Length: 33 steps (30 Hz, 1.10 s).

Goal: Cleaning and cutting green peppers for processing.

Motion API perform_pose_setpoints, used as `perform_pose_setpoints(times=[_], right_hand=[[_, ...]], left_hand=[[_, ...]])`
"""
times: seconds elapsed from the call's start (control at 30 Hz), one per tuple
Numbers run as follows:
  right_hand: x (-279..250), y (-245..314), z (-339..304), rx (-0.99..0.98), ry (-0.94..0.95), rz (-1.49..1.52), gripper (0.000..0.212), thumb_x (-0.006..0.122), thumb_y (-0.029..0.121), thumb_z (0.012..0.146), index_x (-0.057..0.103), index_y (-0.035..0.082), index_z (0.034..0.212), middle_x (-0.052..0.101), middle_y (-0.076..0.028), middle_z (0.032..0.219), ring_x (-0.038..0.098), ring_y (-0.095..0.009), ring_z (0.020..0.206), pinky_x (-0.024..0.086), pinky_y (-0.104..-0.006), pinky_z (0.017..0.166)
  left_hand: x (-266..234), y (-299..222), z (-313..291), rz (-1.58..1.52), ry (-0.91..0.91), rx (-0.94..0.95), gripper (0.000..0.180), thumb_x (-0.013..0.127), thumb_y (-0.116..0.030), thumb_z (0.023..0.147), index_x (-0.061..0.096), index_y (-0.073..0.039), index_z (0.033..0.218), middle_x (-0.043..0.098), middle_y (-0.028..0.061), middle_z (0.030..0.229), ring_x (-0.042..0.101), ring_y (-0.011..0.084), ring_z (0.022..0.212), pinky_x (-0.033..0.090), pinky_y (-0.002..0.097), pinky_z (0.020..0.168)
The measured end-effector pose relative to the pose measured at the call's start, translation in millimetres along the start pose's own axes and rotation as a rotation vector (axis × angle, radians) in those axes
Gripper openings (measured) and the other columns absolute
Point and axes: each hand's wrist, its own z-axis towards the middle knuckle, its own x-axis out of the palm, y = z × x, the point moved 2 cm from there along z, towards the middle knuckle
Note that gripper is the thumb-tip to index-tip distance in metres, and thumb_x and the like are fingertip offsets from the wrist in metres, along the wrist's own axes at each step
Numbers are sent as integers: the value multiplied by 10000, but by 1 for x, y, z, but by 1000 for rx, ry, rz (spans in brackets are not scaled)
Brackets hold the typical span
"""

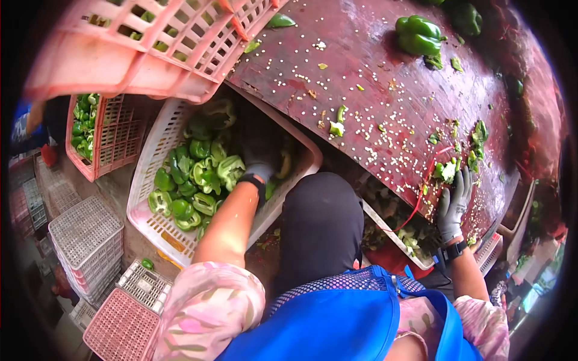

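My left hand (262, 153), in a dark glove, reaches down into a white plastic crate (171, 239) below the table's edge. Cut green bell peppers (208, 174) lie in the crate beside the hand; shadow hides its fingers and whatever they may hold. Over on the right, my right hand (453, 207) wears a grey glove and rests on the edge of the dark red table (289, 78), fingers stretched out. Its fingertips are at a small heap of green pepper scraps (447, 171), and nothing shows gripped in it.
Pale seeds litter the tabletop, with a whole green pepper (416, 36) at its far side. A pink crate (138, 75) juts in at upper left. Another crate of peppers (87, 129) and stacked crates (87, 231) stand left. Below the table sits a container of scraps (412, 245).
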Motion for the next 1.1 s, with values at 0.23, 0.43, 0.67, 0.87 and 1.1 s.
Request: perform_pose_setpoints(times=[0.23, 0.43, 0.67, 0.87, 1.1], right_hand=[[-2, 2, 3, -40, -16, 8, 565, 431, 260, 956, 328, 5, 1450, 302, -233, 1522, 242, -444, 1418, 162, -523, 1168], [3, -2, 5, -38, -17, -12, 567, 467, 262, 942, 355, 1, 1433, 328, -231, 1507, 265, -442, 1406, 189, -516, 1160], [4, -5, 0, -53, -59, -20, 568, 485, 247, 932, 362, 0, 1428, 331, -232, 1505, 277, -441, 1398, 197, -518, 1153], [6, -7, -3, -49, -69, -13, 564, 492, 248, 931, 370, -2, 1421, 337, -233, 1500, 283, -438, 1394, 200, -516, 1151], [4, -3, 0, -57, -62, 2, 554, 490, 243, 934, 376, -3, 1417, 337, -235, 1499, 283, -436, 1394, 198, -518, 1153]], left_hand=[[47, 18, 0, -340, -106, 25, 418, 476, -216, 946, 498, -24, 1317, 505, 191, 1332, 457, 355, 1251, 317, 455, 1096], [18, 23, 4, -324, -100, 176, 399, 608, -268, 836, 589, -40, 1163, 529, 220, 1252, 471, 373, 1199, 363, 488, 1025], [-27, 9, -71, -267, 280, 376, 447, 622, -269, 804, 566, -23, 1173, 576, 266, 1152, 577, 423, 959, 463, 521, 870], [-17, 18, -51, -881, 255, -44, 359, 575, -205, 842, 603, 12, 1127, 618, 275, 1107, 622, 356, 994, 489, 419, 870], [22, -15, -24, -260, 295, 308, 267, 532, -255, 911, 673, -100, 1078, 680, 139, 1074, 669, 302, 948, 541, 430, 798]])
